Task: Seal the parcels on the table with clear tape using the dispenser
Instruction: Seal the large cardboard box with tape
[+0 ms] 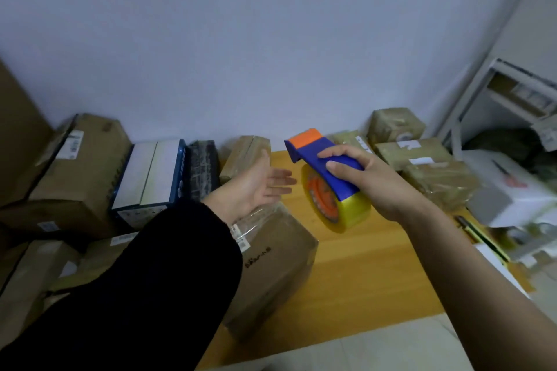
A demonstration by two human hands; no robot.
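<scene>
our right hand [366, 181] grips the blue dispenser [307, 153] in the air, just right of the brown parcel [278, 271]. our left hand [260, 187] is flat open above the parcel's far edge. right of the parcel shows yellow worktop [367, 277]. we cannot read the parcel's blurred label [241, 238].

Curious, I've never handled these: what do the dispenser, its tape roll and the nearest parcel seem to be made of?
The dispenser looks like moulded plastic: smooth, evenly blue with an orange tip. The tape roll seems glossy, yellowish see-through film on an orange core. The parcel looks like dull brown cardboard, with shiny wrinkled tape across its top.
</scene>
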